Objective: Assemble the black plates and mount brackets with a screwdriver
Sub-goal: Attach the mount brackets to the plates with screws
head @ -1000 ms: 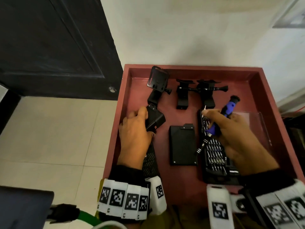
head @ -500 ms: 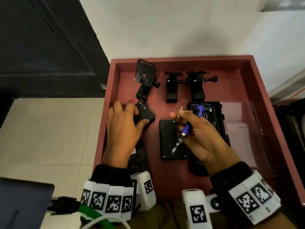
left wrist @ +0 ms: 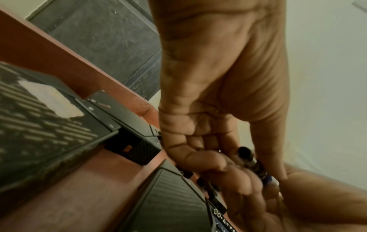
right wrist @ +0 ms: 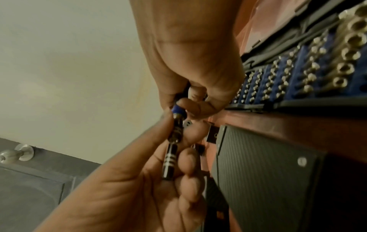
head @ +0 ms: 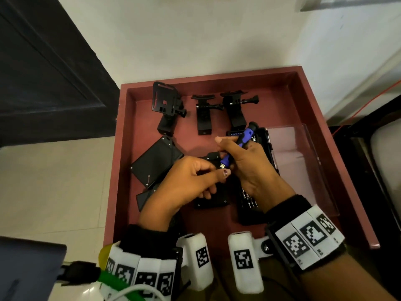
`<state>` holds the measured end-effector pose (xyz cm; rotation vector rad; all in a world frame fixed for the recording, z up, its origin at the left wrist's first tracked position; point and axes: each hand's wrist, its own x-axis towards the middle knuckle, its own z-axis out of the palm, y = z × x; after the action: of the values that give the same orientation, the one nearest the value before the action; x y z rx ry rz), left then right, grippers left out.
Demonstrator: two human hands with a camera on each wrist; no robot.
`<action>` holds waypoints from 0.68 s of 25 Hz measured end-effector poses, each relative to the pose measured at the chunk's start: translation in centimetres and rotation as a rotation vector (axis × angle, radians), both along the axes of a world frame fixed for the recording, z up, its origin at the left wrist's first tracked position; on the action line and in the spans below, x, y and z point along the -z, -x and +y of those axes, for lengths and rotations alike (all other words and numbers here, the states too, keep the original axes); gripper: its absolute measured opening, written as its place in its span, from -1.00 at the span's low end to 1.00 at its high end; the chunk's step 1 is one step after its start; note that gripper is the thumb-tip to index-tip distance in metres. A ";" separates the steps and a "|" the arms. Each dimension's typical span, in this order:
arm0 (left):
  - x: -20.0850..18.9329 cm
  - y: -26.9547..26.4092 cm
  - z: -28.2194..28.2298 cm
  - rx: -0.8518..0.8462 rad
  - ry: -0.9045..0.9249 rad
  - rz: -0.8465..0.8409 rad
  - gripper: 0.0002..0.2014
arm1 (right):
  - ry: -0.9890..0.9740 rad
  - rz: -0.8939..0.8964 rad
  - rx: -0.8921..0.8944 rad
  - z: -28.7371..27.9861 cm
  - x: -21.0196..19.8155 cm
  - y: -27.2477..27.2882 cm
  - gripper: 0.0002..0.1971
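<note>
- Gripping the blue-handled screwdriver (head: 243, 142), the right hand (head: 249, 168) has its fingers wrapped round the handle; the left hand (head: 186, 183) pinches the dark metal tip end, as if seating a bit.
- Directly under both hands lies one black plate (head: 211, 202); a second plate (head: 155, 162) sits just beyond the left hand's knuckles.
- Ahead of the fingertips stand three mount brackets (head: 204, 114), apart from the plates.
- Beneath the right wrist: the open bit case (head: 249, 210).
- Judging by this, no bracket is joined yet; fastening remains.

home: tiled floor (head: 54, 181), panelled door (head: 43, 72)
</note>
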<state>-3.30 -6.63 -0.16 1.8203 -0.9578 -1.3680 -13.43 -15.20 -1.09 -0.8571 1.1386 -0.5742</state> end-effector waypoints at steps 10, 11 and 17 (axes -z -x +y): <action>0.9 3.7 -2.5 -0.064 0.054 0.030 -0.55 | -0.038 -0.045 0.010 -3.9 -0.7 5.3 -0.95; 1.2 4.0 -2.7 -0.098 0.059 -0.014 -0.54 | -0.010 0.009 0.002 -4.3 -0.8 6.0 -0.95; 1.6 4.6 -3.0 -0.026 0.024 0.047 -0.79 | 0.018 0.221 -0.024 -6.0 -0.6 9.4 -0.96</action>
<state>-7.89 -9.60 -1.71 1.7695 -0.9186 -1.3718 -22.86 -21.17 -0.46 -0.9657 1.3231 -0.4787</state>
